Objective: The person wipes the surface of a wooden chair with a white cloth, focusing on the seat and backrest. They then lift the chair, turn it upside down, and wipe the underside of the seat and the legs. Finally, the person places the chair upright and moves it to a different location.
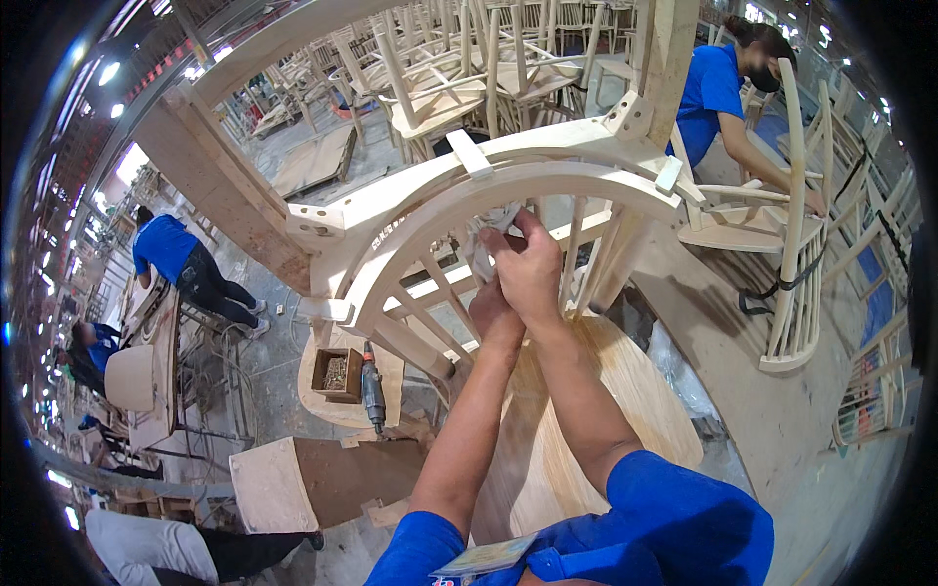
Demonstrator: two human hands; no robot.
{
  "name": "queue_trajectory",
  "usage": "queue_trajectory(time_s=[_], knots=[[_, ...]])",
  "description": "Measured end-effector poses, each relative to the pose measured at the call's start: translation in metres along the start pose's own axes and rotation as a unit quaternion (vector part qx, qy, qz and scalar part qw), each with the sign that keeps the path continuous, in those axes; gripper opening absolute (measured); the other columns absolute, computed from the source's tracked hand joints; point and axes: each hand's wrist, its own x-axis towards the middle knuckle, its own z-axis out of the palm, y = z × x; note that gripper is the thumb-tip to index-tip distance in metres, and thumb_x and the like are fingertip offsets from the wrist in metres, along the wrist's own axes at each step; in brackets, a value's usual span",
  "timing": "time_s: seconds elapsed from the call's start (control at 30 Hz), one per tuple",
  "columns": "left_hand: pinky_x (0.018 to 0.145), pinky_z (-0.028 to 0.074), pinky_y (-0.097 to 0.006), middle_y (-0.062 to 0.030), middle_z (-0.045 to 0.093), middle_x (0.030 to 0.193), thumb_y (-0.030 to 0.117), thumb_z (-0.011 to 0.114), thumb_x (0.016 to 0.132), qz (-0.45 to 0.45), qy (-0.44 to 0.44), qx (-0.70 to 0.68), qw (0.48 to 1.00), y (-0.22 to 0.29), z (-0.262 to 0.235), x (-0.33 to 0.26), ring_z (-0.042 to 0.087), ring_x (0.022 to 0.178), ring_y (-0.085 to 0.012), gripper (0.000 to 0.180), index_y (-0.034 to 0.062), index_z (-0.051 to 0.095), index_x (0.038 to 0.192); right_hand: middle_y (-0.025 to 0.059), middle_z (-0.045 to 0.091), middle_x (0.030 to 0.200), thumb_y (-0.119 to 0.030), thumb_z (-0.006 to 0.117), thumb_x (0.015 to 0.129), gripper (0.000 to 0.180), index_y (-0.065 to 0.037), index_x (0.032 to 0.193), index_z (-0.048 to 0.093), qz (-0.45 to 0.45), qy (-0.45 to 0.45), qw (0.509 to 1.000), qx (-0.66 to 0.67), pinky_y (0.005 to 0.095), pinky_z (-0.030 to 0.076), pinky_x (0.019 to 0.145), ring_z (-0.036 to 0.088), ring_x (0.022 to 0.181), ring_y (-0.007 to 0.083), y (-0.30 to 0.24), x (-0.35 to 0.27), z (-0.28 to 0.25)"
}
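Two hands, left hand [495, 311] and right hand [529, 269], pressed together, pinch one spindle [481, 256] under one unfinished chair's curved rail [508, 182]; open gaps between neighbouring spindles.

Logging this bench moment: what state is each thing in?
Unfinished wooden chair: bare wood, tipped over on the round wooden board.
Right hand: closed around a spindle.
Left hand: under the right, gripping.
Power drill: lying unused.
Small box: open, holding screws.
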Motion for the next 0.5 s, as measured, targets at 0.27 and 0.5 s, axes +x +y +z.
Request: queue_trajectory(time_s=[0.27, 0.5], knots=[[0.066, 0.054, -0.053, -0.0195, 0.071, 0.087, 0.034, 0.062, 0.093, -0.048, 0.064, -0.012, 0.997, 0.014, -0.009, -0.002, 0.069, 0.077, -0.0427, 0.025, 0.0093, 0.063, 0.100, 0.0090, 0.073, 0.073, -0.027, 0.078, 0.087, 0.028, 0.000, 0.094, 0.078, 0.055, -0.081, 0.993, 0.064, 0.0312, 0.050, 0.056, 0.067, 0.061, 0.0180, -0.009, 0.028, -0.020], [0.067, 0.054, -0.053, -0.0206, 0.072, 0.087, 0.039, 0.062, 0.091, -0.035, 0.044, -0.131, 0.990, 0.015, -0.003, -0.007, 0.070, 0.079, -0.0425, 0.033, 0.0114, 0.066, 0.109, 0.0097, 0.071, 0.093, -0.018, 0.071, 0.093, 0.030, 0.002, 0.115, 0.067, 0.089, 0.046, 0.947, 0.305, 0.0343, 0.054, 0.066, 0.068, 0.075, 0.0198, 0.019, -0.003, 0.001]])
